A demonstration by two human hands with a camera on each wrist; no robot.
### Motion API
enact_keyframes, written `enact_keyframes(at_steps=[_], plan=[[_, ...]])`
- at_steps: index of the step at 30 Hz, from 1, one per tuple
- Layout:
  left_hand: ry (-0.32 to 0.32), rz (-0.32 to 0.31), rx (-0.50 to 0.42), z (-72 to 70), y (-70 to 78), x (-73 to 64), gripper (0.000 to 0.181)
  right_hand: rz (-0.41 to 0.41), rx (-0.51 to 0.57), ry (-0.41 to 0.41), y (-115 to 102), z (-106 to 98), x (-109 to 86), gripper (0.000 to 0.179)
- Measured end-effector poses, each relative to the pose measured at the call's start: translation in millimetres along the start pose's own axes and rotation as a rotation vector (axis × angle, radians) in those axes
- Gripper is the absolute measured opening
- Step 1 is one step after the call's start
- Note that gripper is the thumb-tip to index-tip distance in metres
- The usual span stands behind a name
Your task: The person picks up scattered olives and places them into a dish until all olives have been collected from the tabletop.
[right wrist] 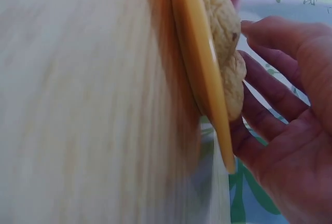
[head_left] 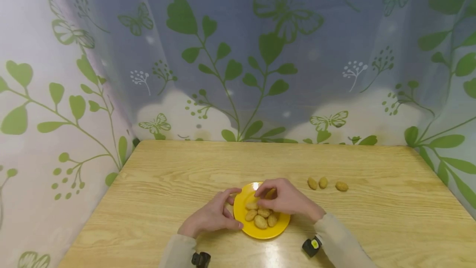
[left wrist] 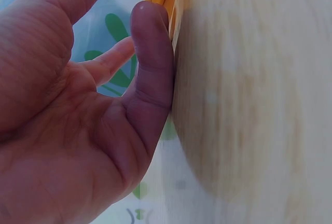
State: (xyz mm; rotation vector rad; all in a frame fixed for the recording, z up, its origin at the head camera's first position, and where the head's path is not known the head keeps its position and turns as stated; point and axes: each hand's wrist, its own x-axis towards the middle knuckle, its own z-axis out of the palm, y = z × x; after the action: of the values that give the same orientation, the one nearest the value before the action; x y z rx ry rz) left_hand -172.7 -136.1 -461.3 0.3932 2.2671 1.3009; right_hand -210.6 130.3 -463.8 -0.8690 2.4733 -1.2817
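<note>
On the table sits a yellow plate (head_left: 260, 233) with several small tan ovals (head_left: 261, 221) heaped on it. They have wrinkled skins and look like small potatoes. My left hand (head_left: 213, 217) holds the plate's left rim, with thumb near the front edge and a finger near the back. Over the far right of the plate is my right hand (head_left: 285, 197), its fingers loosely bent and partly hiding the heap. In the right wrist view the fingers of that hand are close against the ovals (right wrist: 224, 27), with gaps between them and nothing visibly gripped.
Three more of these ovals lie on the wood-grain table right of the plate: two side by side (head_left: 323, 183) and one farther right (head_left: 341, 186). A curtain (head_left: 230, 53) printed with leaves and butterflies hangs behind the table (head_left: 186, 164) and on both sides.
</note>
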Motion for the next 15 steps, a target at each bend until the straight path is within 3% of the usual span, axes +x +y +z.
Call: enact_keyframes(at_steps=[6, 15], plan=[[0.003, -0.002, 0.011, 1.4, 1.5, 0.1, 0.089, 0.006, -0.003, 0.047, 3.8, -8.2, -9.3, 0.014], [0.007, -0.009, 0.008, 1.4, 2.8, -0.7, 0.09, -0.065, 0.0, 0.103, 14.6, -21.7, -24.0, 0.014]])
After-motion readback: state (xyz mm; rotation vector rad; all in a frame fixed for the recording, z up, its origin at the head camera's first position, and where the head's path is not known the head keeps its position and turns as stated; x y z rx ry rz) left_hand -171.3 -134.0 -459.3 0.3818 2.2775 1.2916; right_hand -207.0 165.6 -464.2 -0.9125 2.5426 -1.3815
